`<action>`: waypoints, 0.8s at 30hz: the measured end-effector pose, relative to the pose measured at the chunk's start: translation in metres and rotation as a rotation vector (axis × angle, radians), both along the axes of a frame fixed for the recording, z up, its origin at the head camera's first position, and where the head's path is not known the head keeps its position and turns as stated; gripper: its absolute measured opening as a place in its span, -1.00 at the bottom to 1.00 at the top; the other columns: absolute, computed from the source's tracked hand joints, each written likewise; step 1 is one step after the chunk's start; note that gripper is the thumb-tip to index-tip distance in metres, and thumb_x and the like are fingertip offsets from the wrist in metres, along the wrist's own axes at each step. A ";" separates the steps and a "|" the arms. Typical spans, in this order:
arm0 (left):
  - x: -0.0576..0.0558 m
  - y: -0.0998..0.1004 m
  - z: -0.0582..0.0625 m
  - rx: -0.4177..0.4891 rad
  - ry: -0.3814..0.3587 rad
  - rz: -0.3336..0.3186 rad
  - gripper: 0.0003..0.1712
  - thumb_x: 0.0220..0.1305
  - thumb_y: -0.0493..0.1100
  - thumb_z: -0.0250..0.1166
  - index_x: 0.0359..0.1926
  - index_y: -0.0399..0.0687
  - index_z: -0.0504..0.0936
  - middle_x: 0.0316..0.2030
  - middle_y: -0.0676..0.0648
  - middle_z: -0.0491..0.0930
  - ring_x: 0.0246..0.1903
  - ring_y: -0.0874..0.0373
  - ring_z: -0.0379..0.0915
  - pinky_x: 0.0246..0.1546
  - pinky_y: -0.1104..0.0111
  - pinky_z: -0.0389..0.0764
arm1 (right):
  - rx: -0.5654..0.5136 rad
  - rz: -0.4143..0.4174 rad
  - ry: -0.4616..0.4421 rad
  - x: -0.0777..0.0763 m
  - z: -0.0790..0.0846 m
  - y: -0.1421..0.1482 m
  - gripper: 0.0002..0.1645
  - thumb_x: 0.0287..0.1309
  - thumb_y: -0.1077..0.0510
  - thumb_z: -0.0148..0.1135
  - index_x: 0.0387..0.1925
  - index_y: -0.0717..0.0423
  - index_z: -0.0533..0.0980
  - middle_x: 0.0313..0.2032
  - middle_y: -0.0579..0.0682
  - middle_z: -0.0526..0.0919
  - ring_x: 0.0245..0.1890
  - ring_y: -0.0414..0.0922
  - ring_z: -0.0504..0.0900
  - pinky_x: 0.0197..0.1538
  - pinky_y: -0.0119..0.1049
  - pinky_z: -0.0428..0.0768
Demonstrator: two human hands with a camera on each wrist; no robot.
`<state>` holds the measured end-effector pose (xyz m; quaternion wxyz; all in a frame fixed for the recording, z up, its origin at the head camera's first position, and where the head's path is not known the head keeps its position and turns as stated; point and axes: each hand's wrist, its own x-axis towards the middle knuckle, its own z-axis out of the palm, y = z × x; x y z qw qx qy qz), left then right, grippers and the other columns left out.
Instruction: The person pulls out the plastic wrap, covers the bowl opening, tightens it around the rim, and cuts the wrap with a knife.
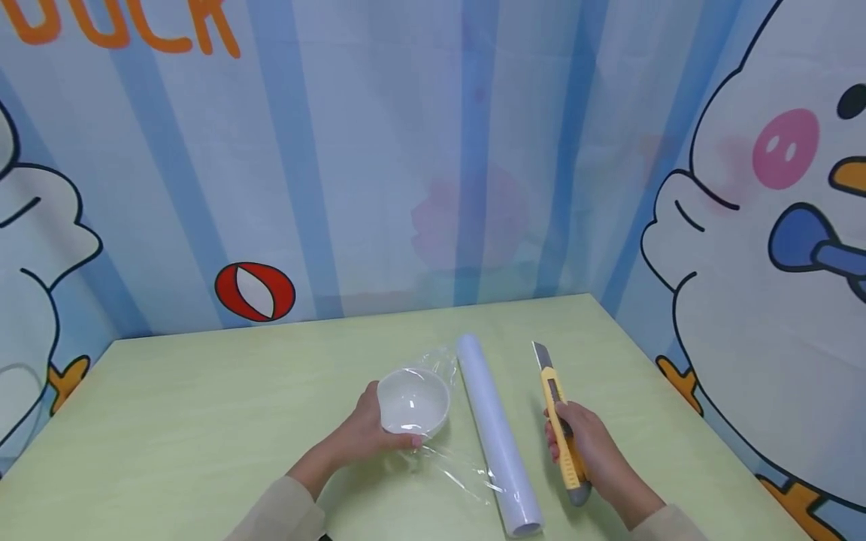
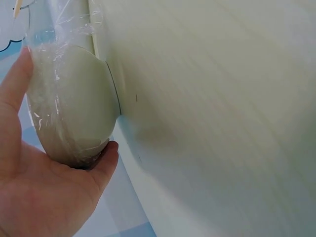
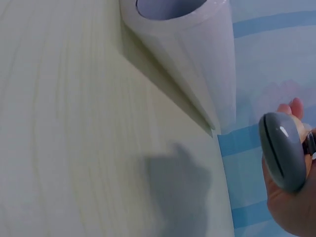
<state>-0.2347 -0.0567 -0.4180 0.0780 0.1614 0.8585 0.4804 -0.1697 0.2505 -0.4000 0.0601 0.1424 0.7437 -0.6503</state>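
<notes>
My left hand (image 1: pixel 368 432) grips a white bowl (image 1: pixel 414 402) by its side, the thumb at the near rim. Clear plastic film (image 1: pixel 456 472) covers the bowl's mouth, and loose edges spread out on the far and near sides. In the left wrist view, wrinkled film clings to the bowl's wall (image 2: pixel 81 103). My right hand (image 1: pixel 595 443) holds a yellow utility knife (image 1: pixel 551 391), its blade out and pointing away from me. The knife's grey end (image 3: pixel 284 150) shows in the right wrist view. Between the hands lies a roll of plastic wrap (image 1: pixel 497 436), apart from the knife.
The pale green table (image 1: pixel 223 428) reaches back to a blue striped cloth (image 1: pixel 379 150) with cartoon prints. Another printed cloth (image 1: pixel 744 300) stands along the right edge. The roll lies lengthwise, its near end close to the bottom of the head view.
</notes>
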 end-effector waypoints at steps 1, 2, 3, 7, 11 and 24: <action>0.001 0.000 0.000 -0.001 -0.001 0.000 0.15 -0.27 0.01 0.55 0.24 -0.30 0.04 0.07 -0.23 0.27 0.04 -0.02 0.31 0.03 0.14 0.40 | -0.004 0.008 -0.004 0.001 0.000 0.000 -0.54 0.37 0.02 -0.37 0.03 0.31 0.23 -0.42 0.00 0.46 -0.55 -0.19 0.43 -0.44 -0.37 0.51; 0.002 0.000 0.001 0.001 -0.005 0.001 0.15 -0.27 0.01 0.55 0.24 -0.30 0.05 0.07 -0.23 0.27 0.04 -0.02 0.31 0.03 0.14 0.40 | -0.010 0.017 -0.009 0.002 0.000 0.000 -0.56 0.37 0.04 -0.38 0.04 0.30 0.20 -0.40 0.01 0.47 -0.53 -0.19 0.43 -0.42 -0.37 0.51; 0.002 0.000 0.001 0.000 -0.006 0.003 0.15 -0.27 0.01 0.55 0.24 -0.30 0.05 0.07 -0.22 0.27 0.04 -0.02 0.31 0.03 0.14 0.40 | -0.020 0.024 -0.014 0.003 0.001 0.000 -0.58 0.37 0.05 -0.38 0.05 0.29 0.18 -0.39 0.01 0.47 -0.51 -0.19 0.44 -0.41 -0.37 0.51; 0.003 0.000 0.002 0.007 -0.006 -0.001 0.13 -0.26 -0.01 0.54 0.24 -0.29 0.05 0.07 -0.21 0.27 0.04 -0.01 0.31 0.03 0.16 0.38 | -0.048 0.111 0.002 0.006 0.001 0.004 -0.56 0.38 0.09 -0.37 0.13 0.32 0.10 -0.31 0.00 0.48 -0.44 -0.20 0.45 -0.37 -0.36 0.52; 0.002 0.000 0.003 0.008 -0.006 -0.007 0.12 -0.25 -0.01 0.53 0.24 -0.27 0.05 0.08 -0.20 0.26 0.04 0.00 0.30 0.03 0.17 0.37 | -0.056 0.235 0.048 0.008 0.001 0.010 -0.51 0.37 0.16 -0.32 0.21 0.40 0.05 -0.23 -0.02 0.49 -0.35 -0.20 0.45 -0.34 -0.34 0.54; 0.000 -0.001 -0.001 0.006 -0.015 -0.004 0.12 -0.24 0.02 0.53 0.24 -0.26 0.05 0.08 -0.20 0.26 0.05 -0.01 0.29 0.05 0.14 0.37 | -0.118 0.335 0.077 0.007 -0.008 0.018 -0.22 0.14 0.39 -0.21 0.37 0.37 -0.21 0.27 0.37 0.14 -0.02 -0.14 0.46 -0.08 -0.25 0.54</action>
